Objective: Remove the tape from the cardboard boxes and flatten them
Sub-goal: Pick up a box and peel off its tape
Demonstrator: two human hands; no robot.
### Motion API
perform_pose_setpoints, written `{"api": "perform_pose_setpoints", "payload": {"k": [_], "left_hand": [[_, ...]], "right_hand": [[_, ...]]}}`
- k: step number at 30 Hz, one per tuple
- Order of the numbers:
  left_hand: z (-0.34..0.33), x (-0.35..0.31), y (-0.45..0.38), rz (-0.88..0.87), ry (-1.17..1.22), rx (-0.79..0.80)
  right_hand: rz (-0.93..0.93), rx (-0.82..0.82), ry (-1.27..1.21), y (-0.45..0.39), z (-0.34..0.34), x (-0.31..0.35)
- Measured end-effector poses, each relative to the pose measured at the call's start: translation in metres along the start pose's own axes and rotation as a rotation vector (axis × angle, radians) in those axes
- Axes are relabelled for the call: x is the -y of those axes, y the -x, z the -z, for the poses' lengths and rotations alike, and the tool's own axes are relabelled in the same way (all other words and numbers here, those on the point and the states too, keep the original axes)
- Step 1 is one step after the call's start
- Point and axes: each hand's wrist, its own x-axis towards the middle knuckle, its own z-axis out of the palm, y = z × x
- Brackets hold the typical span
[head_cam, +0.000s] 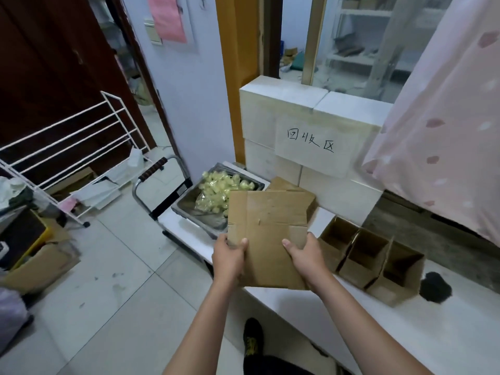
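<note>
Both hands held a flattened cardboard box [266,234] above the near end of a white counter [365,320]. The left hand [230,257] gripped its lower left edge, thumb lying on top of the sheet and the other fingers curled underneath, out of sight. The right hand [304,253] gripped the lower right side the same way, thumb on top and pointing inward, fingers hidden below the cardboard. The sheet was tilted slightly, its far edge overlapping a metal tray [189,209] lined with grey plastic and filled with pale yellow crumpled tape [224,186].

Behind the held sheet, another flat piece of cardboard [286,185] lay against the tiled wall, perhaps part of a small stack; the view hid most of it. To the right, 3 open boxes [370,262] stood upright in a row on the counter, touching one another. Just beyond them lay a dark, fuzzy black patch [435,288] on the counter.

A paper sign [311,143] with 3 handwritten characters was fixed to the tiles above. A pink curtain [438,117] hung at the right, and a white wire rack [67,147] stood on the floor at the left.
</note>
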Motion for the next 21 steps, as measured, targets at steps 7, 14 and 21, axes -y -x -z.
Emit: {"api": "perform_pose_setpoints", "payload": {"k": [7, 14, 21], "left_hand": [[-0.018, -0.030, -0.091, 0.000, -0.074, 0.133], [-0.033, -0.051, -0.149, 0.011, -0.118, 0.183], [-0.058, -0.063, -0.192, -0.016, -0.182, 0.285]], "right_hand": [[-0.106, -0.039, -0.061, -0.073, -0.024, 0.020], [-0.163, -0.097, -0.058, -0.116, -0.041, 0.040], [-0.215, -0.220, -0.116, -0.144, -0.048, 0.044]]}}
